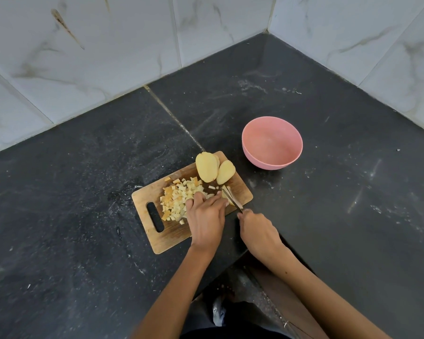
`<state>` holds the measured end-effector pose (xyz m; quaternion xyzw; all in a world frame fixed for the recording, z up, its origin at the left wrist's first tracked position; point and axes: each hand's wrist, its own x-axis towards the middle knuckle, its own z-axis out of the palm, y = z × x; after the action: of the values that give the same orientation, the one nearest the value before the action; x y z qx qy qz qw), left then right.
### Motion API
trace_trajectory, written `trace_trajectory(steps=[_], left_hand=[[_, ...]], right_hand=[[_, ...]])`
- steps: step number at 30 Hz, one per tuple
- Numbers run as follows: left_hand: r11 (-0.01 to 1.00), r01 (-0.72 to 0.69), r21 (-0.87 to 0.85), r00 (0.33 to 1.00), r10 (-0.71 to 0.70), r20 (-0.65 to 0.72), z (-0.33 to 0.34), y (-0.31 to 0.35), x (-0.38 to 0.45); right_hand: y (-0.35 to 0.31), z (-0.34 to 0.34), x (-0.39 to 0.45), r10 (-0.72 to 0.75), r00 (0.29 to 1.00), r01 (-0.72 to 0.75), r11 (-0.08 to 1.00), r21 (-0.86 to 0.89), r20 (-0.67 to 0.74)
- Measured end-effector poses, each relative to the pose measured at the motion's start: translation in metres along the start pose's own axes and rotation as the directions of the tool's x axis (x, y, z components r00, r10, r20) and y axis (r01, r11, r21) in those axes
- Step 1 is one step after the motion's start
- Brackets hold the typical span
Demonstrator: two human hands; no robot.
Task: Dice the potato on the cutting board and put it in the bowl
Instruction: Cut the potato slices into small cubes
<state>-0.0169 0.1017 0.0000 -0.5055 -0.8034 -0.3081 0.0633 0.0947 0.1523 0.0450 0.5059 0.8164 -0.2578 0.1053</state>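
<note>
Both hands work at the near-right end of the cutting board (154, 192). Left hand (206, 216) lies over the board with fingers curled down, fingertips pressing a small piece of potato (227, 192) against the wood; the piece is mostly hidden by fingers and blade. Right hand (257, 231) sits just off the board's near-right edge, clamped around the handle of a knife (233, 200). The handle is hidden inside the grip. The blade runs from that hand onto the board, edge down on the held piece, right beside the left fingertips.

Counter (83, 179): dark stone, dusty and streaked, with a seam running from the board's far edge toward the white marbled wall tiles (96, 57) behind.

Cutting board: wooden, rectangular, set at an angle, slot handle at its left end.

Bowl (272, 143): pink, upright, on the counter just beyond the board's far-right corner, not touching it. No potato seen inside.

Diced potato (179, 199): loose heap of pale and browned cubes on the middle of the board, partly under the left hand.

Potato slabs (214, 170): uncut flat slices leaning together at the board's far-right corner, cut faces up.
</note>
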Motion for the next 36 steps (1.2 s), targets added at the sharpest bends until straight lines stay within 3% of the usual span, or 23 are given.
trace_trajectory(steps=[6, 13, 19, 21, 25, 29, 33, 36], left_hand=[[1.000, -0.001, -0.016, 1.000, 0.001, -0.009, -0.001, 0.000, 0.000], [1.000, -0.015, -0.011, 1.000, 0.015, 0.016, -0.001, -0.001, 0.001], [0.980, -0.199, 0.017, 0.965, 0.193, 0.177, -0.006, -0.020, 0.022], [0.943, -0.333, 0.005, 0.907, 0.319, 0.275, -0.010, -0.024, 0.037], [0.824, -0.551, -0.128, 0.644, 0.518, 0.562, -0.017, -0.019, 0.074], [0.731, -0.643, -0.229, 0.478, 0.616, 0.625, -0.016, -0.012, 0.100], [0.721, -0.623, -0.302, 0.443, 0.644, 0.623, -0.014, -0.016, 0.107], [0.755, -0.597, -0.270, 0.497, 0.613, 0.614, -0.013, -0.018, 0.104]], right_hand=[[0.020, 0.003, -0.025, 0.024, 0.999, -0.022, 0.998, -0.052, 0.034], [0.031, -0.003, -0.037, 0.032, 0.996, -0.033, 0.999, 0.017, 0.077], [0.039, -0.014, -0.039, 0.042, 0.997, -0.052, 0.985, 0.166, 0.068], [0.041, -0.013, -0.038, 0.057, 0.996, -0.070, 0.975, 0.209, 0.068], [0.044, -0.012, -0.033, 0.113, 0.991, -0.128, 0.944, 0.304, 0.066], [0.052, -0.012, -0.030, 0.156, 0.984, -0.178, 0.904, 0.388, 0.088], [0.057, -0.011, -0.028, 0.175, 0.980, -0.199, 0.886, 0.418, 0.095], [0.058, -0.010, -0.028, 0.176, 0.979, -0.201, 0.890, 0.408, 0.098]])
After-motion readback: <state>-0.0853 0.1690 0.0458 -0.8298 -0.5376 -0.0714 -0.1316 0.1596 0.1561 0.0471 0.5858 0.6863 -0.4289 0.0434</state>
